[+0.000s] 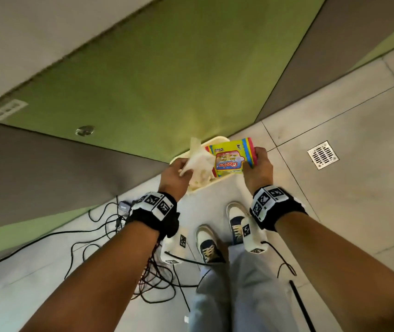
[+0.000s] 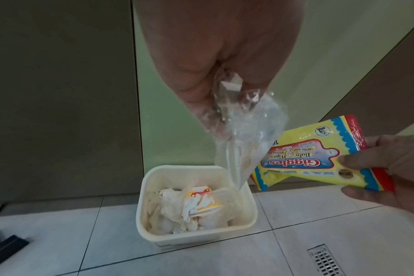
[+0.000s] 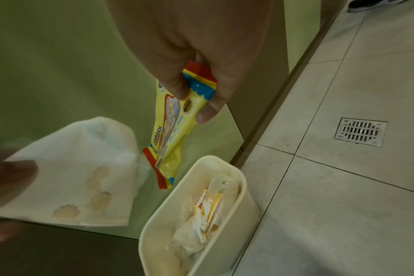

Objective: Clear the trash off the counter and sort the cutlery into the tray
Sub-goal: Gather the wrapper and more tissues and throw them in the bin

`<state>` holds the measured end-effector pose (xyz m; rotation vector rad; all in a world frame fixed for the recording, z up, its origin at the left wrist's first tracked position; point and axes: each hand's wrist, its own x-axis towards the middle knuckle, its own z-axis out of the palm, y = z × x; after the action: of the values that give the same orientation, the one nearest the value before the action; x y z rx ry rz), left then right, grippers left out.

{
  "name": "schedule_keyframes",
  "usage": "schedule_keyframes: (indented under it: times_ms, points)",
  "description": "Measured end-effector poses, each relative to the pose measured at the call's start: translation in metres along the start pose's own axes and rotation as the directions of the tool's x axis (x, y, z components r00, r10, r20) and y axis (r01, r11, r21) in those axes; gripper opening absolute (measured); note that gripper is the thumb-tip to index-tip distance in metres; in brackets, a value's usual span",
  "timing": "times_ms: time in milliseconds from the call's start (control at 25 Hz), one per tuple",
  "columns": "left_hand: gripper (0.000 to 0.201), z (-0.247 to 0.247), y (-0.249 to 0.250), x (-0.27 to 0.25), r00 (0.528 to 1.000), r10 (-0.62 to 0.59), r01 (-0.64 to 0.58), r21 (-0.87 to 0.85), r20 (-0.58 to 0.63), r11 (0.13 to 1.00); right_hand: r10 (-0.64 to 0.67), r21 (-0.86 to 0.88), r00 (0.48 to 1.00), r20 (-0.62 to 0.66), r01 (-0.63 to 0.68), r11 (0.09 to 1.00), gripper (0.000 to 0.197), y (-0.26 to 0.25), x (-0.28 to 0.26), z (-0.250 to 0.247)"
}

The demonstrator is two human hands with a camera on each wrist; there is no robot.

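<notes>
Held apart above the cream bin (image 2: 196, 235) on the tiled floor (image 1: 335, 188): left hand (image 1: 175, 174) pinching a stained napkin in clear plastic (image 3: 83, 168) (crumpled), right hand (image 1: 259, 167) gripping the yellow wipes packet (image 2: 319, 160).

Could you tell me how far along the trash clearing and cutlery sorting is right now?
Done: the cream bin on the floor already holds crumpled wrappers. In hand: the left hand holds a clear plastic wrapper with a stained napkin and the right hand pinches a yellow wipes packet, both above the bin, not yet dropped. Left: no counter, cutlery or tray is in view, so sorting cannot be judged.
</notes>
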<state>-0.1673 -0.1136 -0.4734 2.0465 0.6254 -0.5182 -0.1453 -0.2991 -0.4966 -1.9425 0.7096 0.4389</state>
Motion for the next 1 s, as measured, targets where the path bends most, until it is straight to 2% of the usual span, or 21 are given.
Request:
schedule_keyframes:
  times_ms: [160,480,640,720,840,920,1000]
  points:
    - [0.026,0.023,-0.015,0.030,0.996,-0.072,0.072,0.005,0.048,0.997,0.012,-0.046,0.997,0.075,-0.009,0.999,0.040,0.021,0.023,0.019]
    - [0.035,0.058,-0.050,0.083,0.991,-0.131,0.124,0.180,0.031,0.976,0.001,-0.053,0.993,0.117,0.005,0.999,0.038,0.061,0.070,0.059]
    - [0.036,0.070,-0.074,0.116,0.988,-0.141,0.120,0.244,0.070,0.962,-0.002,-0.092,0.987,0.163,0.018,0.996,0.036,0.077,0.095,0.091]
    - [0.039,0.074,-0.087,0.134,0.978,-0.175,0.133,0.305,0.114,0.943,0.002,-0.166,0.974,0.228,0.037,0.985,0.039,0.082,0.105,0.104]
    - [0.057,0.080,-0.107,0.153,0.942,-0.279,0.182,0.414,0.187,0.892,0.014,-0.399,0.943,0.331,0.126,0.908,0.060,0.084,0.116,0.114]
    - [0.068,0.081,-0.111,0.155,0.923,-0.332,0.211,0.466,0.194,0.859,-0.031,-0.459,0.956,0.293,0.170,0.872,0.070,0.081,0.114,0.113]
    - [0.073,0.077,-0.109,0.150,0.933,-0.316,0.185,0.523,0.173,0.832,-0.073,-0.504,0.960,0.269,0.205,0.839,0.070,0.078,0.104,0.108]
